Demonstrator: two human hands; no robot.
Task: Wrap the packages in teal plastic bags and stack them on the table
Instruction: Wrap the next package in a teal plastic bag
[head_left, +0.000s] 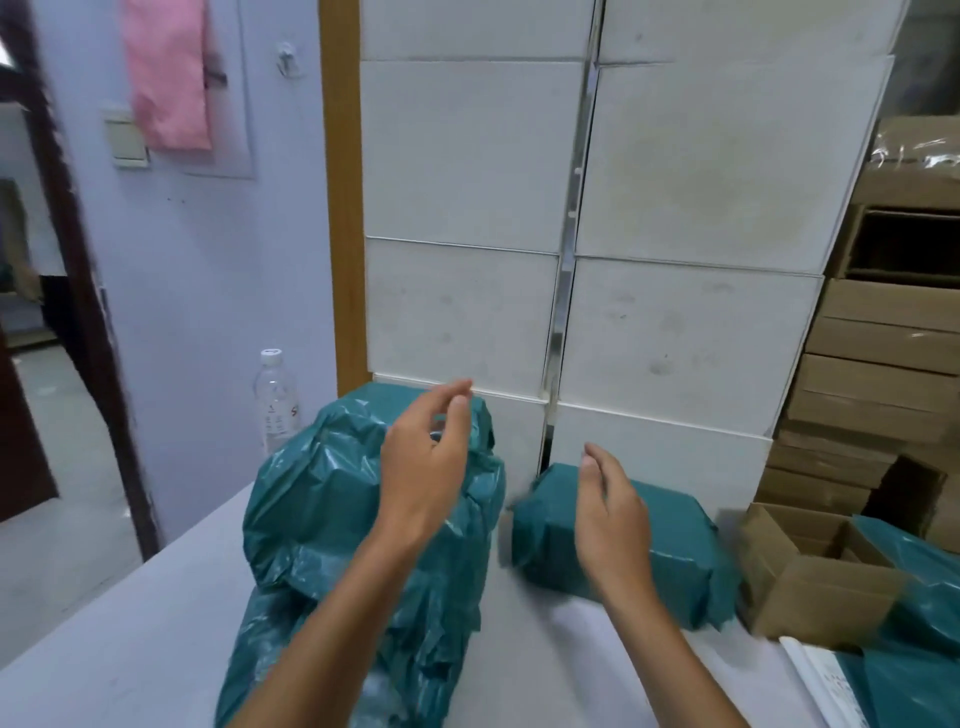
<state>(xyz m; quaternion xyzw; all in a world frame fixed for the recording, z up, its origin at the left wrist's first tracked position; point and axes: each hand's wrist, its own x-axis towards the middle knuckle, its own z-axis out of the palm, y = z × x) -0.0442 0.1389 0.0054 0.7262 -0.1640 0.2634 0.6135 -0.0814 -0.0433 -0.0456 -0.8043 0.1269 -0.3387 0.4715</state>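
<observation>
A heap of packages wrapped in teal plastic (322, 499) is piled on the white table (130, 639) at centre left. My left hand (426, 457) hovers over the top of the pile, fingers apart, holding nothing. One flat teal-wrapped package (680, 551) lies on the table to the right, against the white boxes. My right hand (613, 509) is just above its near left part, fingers loosely spread and empty. More teal plastic bags (914, 623) lie at the far right edge.
A wall of stacked white boxes (467, 312) stands right behind the table. An open brown carton (800, 571) sits at the right, with stacked brown cartons (872, 374) behind it. A clear water bottle (275, 400) stands at the table's far left corner.
</observation>
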